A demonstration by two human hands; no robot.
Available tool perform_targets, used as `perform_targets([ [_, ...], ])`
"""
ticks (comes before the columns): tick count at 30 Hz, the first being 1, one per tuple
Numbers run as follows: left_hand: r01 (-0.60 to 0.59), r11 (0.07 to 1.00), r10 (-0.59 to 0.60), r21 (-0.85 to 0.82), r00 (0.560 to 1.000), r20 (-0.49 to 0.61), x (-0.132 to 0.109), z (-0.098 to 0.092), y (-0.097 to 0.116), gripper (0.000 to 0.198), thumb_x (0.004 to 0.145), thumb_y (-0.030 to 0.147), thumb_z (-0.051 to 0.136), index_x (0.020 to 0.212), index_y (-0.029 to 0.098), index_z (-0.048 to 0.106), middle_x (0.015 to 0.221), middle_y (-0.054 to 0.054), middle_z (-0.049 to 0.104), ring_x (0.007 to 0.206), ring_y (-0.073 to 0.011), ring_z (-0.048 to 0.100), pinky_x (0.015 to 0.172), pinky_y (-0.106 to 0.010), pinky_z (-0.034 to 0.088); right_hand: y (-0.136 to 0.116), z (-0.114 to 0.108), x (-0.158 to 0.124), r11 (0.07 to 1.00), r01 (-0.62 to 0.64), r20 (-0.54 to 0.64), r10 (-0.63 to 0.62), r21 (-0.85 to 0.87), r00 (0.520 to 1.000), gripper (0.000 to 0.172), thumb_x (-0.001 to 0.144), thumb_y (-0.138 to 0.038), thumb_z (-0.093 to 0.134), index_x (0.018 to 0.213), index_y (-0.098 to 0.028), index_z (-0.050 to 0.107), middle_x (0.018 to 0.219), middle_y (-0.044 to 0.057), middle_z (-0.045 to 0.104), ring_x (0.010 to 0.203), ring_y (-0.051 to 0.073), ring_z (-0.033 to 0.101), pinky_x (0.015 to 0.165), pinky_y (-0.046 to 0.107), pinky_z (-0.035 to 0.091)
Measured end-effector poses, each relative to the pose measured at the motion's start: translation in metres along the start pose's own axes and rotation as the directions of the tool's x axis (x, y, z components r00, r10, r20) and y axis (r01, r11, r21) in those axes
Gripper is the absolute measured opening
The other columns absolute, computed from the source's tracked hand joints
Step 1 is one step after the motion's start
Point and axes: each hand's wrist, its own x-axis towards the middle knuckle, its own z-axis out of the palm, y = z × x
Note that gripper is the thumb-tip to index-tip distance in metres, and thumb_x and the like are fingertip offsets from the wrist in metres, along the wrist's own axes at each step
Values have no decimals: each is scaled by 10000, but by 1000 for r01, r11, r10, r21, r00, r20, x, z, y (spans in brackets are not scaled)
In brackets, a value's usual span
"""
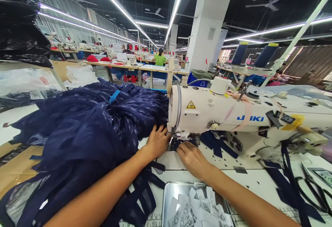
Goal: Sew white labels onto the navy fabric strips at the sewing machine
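A white sewing machine (pixel 204 111) stands before me, its needle area between my two hands. My left hand (pixel 158 141) lies flat just left of the presser foot, fingers stretched out, beside a big heap of navy garments (pixel 98 116). On the right of the foot, my right hand (pixel 191 157) has its fingers bent and closed on a small dark navy fabric piece (pixel 178 144). Most of that piece is hidden by the hands and the machine head. In front of the machine, a metal tray (pixel 165 199) holds many white printed labels (pixel 197 206).
Black scissors (pixel 312 187) and navy strips (pixel 290 189) lie at the right. Navy scraps (pixel 219 145) sit under the machine arm. Two thread cones (pixel 266 55) stand behind it. A black plastic bag (pixel 23 23) hangs upper left. Further back, a person in green (pixel 160 59) sits among machines.
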Motion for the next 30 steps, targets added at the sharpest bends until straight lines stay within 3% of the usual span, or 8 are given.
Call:
perform_targets([
  [5,-1,1000,1,0,1000,6,1,-2,2,184,764,152,448,803,164,627,932,-102,606,956,-269,492,860,-471,335,4,-3,2,999,-24,9,24,25,1000,137,747,-10,494,770,-118,575,799,87,563,780,202,529,674,297,441],
  [12,29,997,-31,67,999,37,-8,-7,7,222,771,130,430,884,132,620,983,-128,602,978,-268,502,859,-430,349,33,-8,-5,999,39,22,-40,24,999,167,771,-16,464,758,-122,592,833,73,605,787,181,548,752,297,418],
  [15,-12,994,1,113,995,101,-16,-14,19,240,747,103,453,924,91,615,957,-149,613,937,-269,530,867,-427,340,39,-6,-10,998,22,11,-23,62,1000,142,817,-124,462,788,-126,601,807,72,605,765,184,547,730,305,423],
  [18,-90,988,69,128,984,164,-29,-31,25,204,748,75,450,838,97,631,842,-113,637,799,-225,568,815,-386,369,39,-5,-12,995,-26,15,25,98,1000,171,822,-247,480,809,-125,600,792,85,597,777,205,543,721,323,431],
  [20,-85,980,60,179,988,146,-40,-50,17,210,760,57,430,805,109,628,804,-91,633,752,-205,562,769,-360,380,37,-5,-13,991,-50,28,47,124,999,181,819,-263,478,803,-127,597,793,90,594,782,210,542,710,323,438],
  [24,130,920,-154,370,987,37,-60,-94,-27,225,792,89,403,845,126,618,849,-98,612,792,-230,532,707,-363,375,34,-2,-15,986,-65,20,63,152,998,142,800,-220,489,787,-124,593,829,100,596,794,215,553,719,321,447],
  [27,116,921,-177,372,975,136,-75,-121,-54,226,825,146,403,906,167,612,845,-70,609,799,-210,525,684,-328,384,30,0,-15,990,-55,-17,58,126,998,123,785,-191,491,791,-119,591,871,113,599,789,221,565,691,317,454],
  [30,56,940,-134,336,967,216,-84,-132,-60,285,796,185,496,1076,199,544,947,-67,603,874,-204,521,714,-306,403,25,0,-13,997,-23,-39,26,76,999,135,782,-172,473,794,-115,595,879,129,605,782,225,573,664,312,455],
])
